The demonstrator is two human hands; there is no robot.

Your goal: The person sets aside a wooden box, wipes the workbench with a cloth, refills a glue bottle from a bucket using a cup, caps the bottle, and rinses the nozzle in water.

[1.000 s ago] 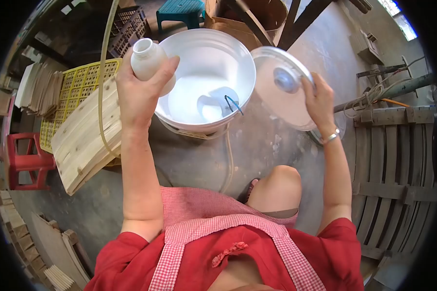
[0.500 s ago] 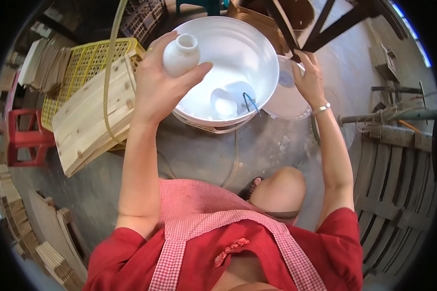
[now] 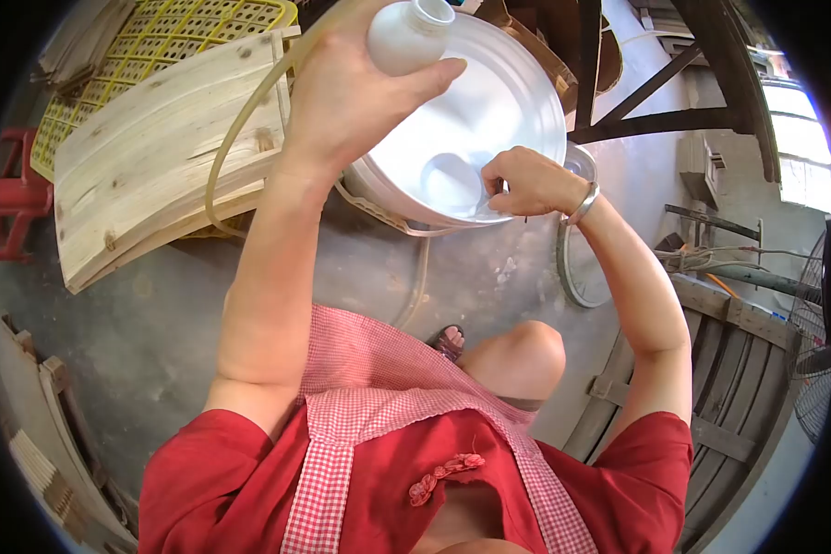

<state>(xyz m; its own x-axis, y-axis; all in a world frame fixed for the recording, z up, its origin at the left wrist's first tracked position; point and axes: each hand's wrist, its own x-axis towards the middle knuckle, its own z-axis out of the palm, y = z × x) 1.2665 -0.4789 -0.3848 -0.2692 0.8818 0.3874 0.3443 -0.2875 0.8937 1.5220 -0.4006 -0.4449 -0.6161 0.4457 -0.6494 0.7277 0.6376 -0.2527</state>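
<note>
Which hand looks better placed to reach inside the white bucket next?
Probably the right hand: its curled fingers are at the rim of the white bucket, while the left hand is occupied holding the white bottle.

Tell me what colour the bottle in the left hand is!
The bottle is white, seen best in the head view.

Blown-out window point(image 3: 800, 143), black fisheye edges

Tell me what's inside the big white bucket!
Inside the white bucket is a round, pale, cup-like thing, beside the right hand. The left hand and the white bottle it holds cover part of the bucket's left side, so I can't see there.
</note>
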